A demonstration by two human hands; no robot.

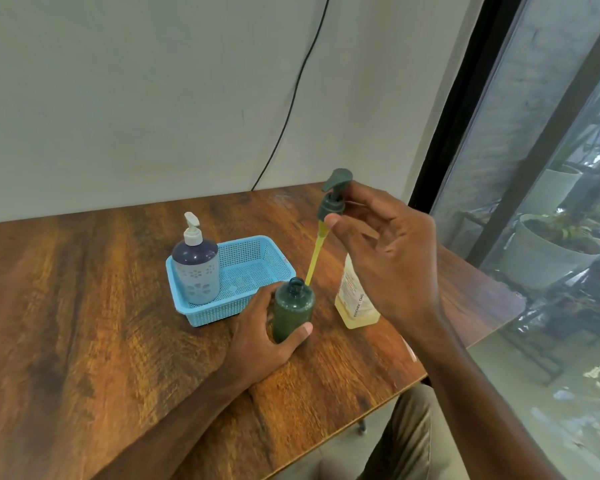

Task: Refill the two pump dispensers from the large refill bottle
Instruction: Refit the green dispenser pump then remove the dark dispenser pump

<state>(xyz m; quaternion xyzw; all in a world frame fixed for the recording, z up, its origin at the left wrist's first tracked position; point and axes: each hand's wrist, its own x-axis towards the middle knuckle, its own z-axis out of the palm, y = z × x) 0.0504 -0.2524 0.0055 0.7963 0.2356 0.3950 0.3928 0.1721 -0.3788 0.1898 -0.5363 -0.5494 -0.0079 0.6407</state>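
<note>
A small dark green dispenser bottle (293, 308) stands upright on the wooden table (84, 306) with its neck uncovered. My left hand (260, 336) grips its body. My right hand (381, 247) pinches the green pump head (334, 197) above and to the right of the bottle; its yellow dip tube (315, 256) slants down, its tip beside the bottle's neck. A second dispenser (196, 268), dark blue with a white pump, stands in the left of a blue basket (257, 292). The large refill bottle (354, 299), holding pale yellow liquid, stands right of the green bottle, partly hidden by my right hand.
The table meets a white wall at the back, and a black cable (291, 98) hangs down the wall. The table's right edge runs along a glass window (551, 202) with potted plants outside. My knee shows below the front edge.
</note>
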